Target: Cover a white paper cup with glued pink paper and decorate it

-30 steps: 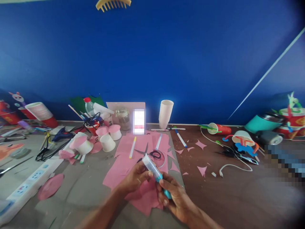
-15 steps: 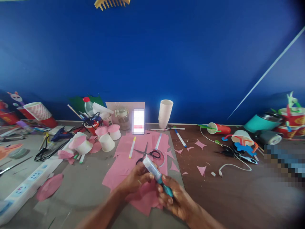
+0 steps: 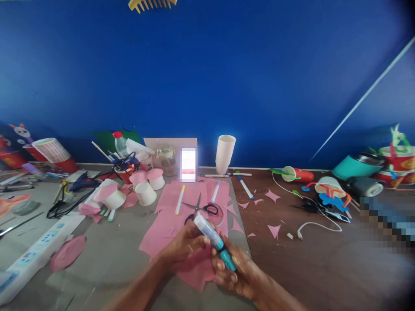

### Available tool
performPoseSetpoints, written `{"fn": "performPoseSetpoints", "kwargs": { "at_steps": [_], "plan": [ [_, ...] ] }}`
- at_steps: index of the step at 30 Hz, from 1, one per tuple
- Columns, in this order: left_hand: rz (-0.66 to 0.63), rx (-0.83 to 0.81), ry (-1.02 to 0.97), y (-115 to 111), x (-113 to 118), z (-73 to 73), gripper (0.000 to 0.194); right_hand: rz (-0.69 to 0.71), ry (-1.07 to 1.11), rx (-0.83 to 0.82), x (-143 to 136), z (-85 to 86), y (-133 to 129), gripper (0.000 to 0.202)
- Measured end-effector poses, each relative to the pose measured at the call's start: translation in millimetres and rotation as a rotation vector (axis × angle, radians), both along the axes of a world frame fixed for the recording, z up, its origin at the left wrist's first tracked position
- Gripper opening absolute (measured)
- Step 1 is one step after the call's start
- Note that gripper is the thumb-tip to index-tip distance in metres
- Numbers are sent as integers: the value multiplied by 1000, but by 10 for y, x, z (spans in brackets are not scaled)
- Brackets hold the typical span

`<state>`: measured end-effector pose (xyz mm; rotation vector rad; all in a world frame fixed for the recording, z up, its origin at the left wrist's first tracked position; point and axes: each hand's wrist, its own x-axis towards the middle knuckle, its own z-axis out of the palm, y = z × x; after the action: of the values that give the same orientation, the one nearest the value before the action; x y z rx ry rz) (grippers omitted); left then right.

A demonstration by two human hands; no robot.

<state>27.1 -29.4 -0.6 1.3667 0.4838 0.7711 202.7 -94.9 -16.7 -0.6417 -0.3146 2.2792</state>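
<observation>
I've got both hands on one thing out front, a white-and-teal tube (image 3: 211, 235), held at a slant above the middle of the worktable (image 3: 113, 259); my left hand (image 3: 186, 244) has thumb and fingers pinched at the tube's pale, see-through part; my right hand (image 3: 236, 265) is clamped around the lower stretch, with the teal end showing between the fingers; the white tip points up and away to the left.

Under my hands lie overlapping sheets of pink paper (image 3: 162, 235); on them, just beyond the tube, sit black-handled scissors (image 3: 197, 208), blades spread, one handle loop partly hidden by my left hand; a yellow-ended marker (image 3: 180, 201) lies left of them, a blue-ended marker (image 3: 215, 193) behind the right loop.

Over to my left I've a plain white cup (image 3: 145, 195), upside down beside pink-topped cups (image 3: 114, 199); a tall cup stack (image 3: 225, 155) stands near the wall (image 3: 259, 86); pink scraps (image 3: 274, 231) dot the brown surface to my right.
</observation>
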Motion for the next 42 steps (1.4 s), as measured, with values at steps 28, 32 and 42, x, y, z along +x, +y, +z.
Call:
{"fn": "performPoseSetpoints", "kwargs": {
  "at_steps": [28,32,42],
  "plan": [
    [52,-72,51,-7,19,72,42,1,-18,93,-17,-34,8,56],
    [48,-29,60,6,-3,40,43,36,-26,30,-26,-69,7,60],
    [-30,-177,-48,-37,34,100,52,-310,-236,306,-61,210,-54,53]
  ]
}}
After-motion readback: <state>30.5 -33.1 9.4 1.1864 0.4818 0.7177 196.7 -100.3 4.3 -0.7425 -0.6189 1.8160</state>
